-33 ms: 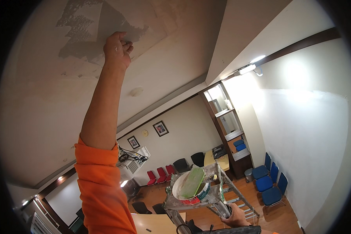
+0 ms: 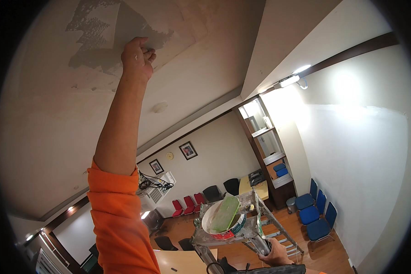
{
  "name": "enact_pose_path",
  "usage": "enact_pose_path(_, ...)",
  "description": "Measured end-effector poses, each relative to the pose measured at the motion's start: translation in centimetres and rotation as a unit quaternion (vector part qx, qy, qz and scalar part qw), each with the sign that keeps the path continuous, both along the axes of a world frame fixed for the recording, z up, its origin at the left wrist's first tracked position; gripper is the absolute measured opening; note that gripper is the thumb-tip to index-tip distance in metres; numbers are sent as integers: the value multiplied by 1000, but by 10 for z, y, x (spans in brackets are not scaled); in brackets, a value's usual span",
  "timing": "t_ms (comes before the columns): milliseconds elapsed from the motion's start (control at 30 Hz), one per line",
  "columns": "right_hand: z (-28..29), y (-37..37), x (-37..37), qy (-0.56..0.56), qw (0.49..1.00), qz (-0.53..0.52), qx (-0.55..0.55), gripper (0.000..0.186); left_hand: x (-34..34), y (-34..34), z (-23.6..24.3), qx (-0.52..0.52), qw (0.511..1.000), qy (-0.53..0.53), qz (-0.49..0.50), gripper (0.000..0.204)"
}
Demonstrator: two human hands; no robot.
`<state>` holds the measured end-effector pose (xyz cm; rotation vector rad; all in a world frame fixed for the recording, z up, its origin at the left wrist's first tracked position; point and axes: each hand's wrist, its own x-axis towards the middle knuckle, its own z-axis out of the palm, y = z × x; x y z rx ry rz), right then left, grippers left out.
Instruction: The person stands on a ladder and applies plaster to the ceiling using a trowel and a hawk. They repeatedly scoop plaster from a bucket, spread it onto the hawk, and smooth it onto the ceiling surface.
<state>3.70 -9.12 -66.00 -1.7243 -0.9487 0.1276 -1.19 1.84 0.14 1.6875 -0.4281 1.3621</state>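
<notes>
Ceiling patch (image 2: 105, 41): grey, rough area of the ceiling (image 2: 41, 137), directly overhead, where I work.
Left hand (image 2: 137, 57): my arm is raised full length; the grip is clenched against the patch edge, and I cannot tell what, if anything, it holds.
Advice: I judge short, even strokes with flat, steady pressure suit best.
Right hand (image 2: 276, 255): grasping the ladder top (image 2: 251, 230) for balance.
Bowl (image 2: 214, 219): white, on the ladder top, with a green float (image 2: 224, 212) across it.
Room below: red chairs (image 2: 187, 204), blue chairs (image 2: 317, 212).
</notes>
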Motion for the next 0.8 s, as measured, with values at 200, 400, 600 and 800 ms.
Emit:
enact_pose_path(200, 0, 1, 3, -16, 1000, -6, 14, 66, 1, -6, -2, 12, 1000, -7, -1, 83)
enact_pose_path(400, 2, 3, 6, -14, 1000, -6, 8, 66, 0, -8, 1, 17, 1000, -13, 4, 80)
enact_pose_path(600, 4, 2, 5, -12, 1000, 0, 19, 65, 0, -9, 0, 11, 1000, -19, 4, 81)
enact_pose_path(800, 3, 3, 6, -7, 1000, -1, 9, 65, 4, -6, 5, -52, 997, -54, 5, 39)
